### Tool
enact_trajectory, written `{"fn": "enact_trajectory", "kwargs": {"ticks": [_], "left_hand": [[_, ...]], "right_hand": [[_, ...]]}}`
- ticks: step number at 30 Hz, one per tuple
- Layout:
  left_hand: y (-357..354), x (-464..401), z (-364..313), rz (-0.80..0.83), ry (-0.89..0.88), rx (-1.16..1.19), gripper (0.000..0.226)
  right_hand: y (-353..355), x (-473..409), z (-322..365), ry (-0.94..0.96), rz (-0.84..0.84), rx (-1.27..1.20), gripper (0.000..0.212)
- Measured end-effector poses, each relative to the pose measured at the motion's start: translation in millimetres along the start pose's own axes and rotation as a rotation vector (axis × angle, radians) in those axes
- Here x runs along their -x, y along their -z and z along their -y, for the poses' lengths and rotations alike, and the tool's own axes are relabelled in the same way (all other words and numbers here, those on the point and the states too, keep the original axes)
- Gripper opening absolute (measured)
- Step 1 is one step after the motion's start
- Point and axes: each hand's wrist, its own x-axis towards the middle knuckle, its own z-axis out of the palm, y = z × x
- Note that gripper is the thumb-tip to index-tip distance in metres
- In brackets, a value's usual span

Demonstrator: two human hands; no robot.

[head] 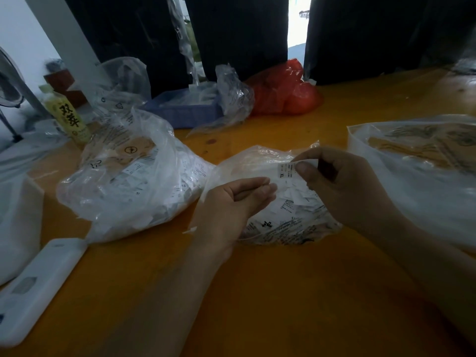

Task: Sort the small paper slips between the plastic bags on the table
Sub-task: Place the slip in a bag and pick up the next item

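The right hand [342, 186] pinches 1 small paper slip [286, 171] between its thumb and first finger. The slip is white, thin and flat, with tiny black print and the letters "XL" on it. It hangs just above the open middle bag [270, 202], which lies on the table [257, 292] and is full of more white slips in a loose heap. The left hand [231, 202] sits palm up at the left edge of this bag, its fingers gently curled with the tips near the slips. I cannot tell if it holds a slip or the edge of the bag.

The middle bag is clear, crinkly plastic with black print near the bottom. To its left sits a bigger clear bag [123, 176], puffy and wrinkled, also stuffed with slips. To the right lies another clear bag [417, 163] with brown shapes inside. The table is smooth and orange-brown.

At the back rest a shiny red bag [286, 91] and a blue tray [183, 106]. A yellow bottle [68, 117] stands at the left, and a white flat box [36, 287] lies near the front edge.
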Motion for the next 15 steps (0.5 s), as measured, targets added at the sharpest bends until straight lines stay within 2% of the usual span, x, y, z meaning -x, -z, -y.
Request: {"fn": "enact_trajectory", "kwargs": {"ticks": [3, 6, 10, 13, 15], "left_hand": [[-1.6, -1.0, 0.1, -0.023, -0.002, -0.002, 0.033], [-3.5, -1.3, 0.4, -0.05, -0.019, -0.037, 0.022], [-4.2, 2.5, -0.8, -0.067, -0.092, -0.202, 0.012], [-3.9, 5.2, -0.4, -0.057, -0.141, -0.28, 0.012], [-4.9, 5.3, -0.7, -0.072, -0.141, -0.267, 0.011]], "right_hand": [[-4.8, 0.7, -3.7, -0.019, 0.062, 0.069, 0.008], [-7.1, 2.2, -4.8, -0.018, 0.135, 0.08, 0.01], [-7.5, 2.5, -5.0, 0.027, 0.191, 0.122, 0.013], [-10.4, 4.6, -5.1, -0.015, 0.161, 0.06, 0.037], [-11.4, 5.1, -4.1, -0.072, 0.079, -0.021, 0.042]]}}
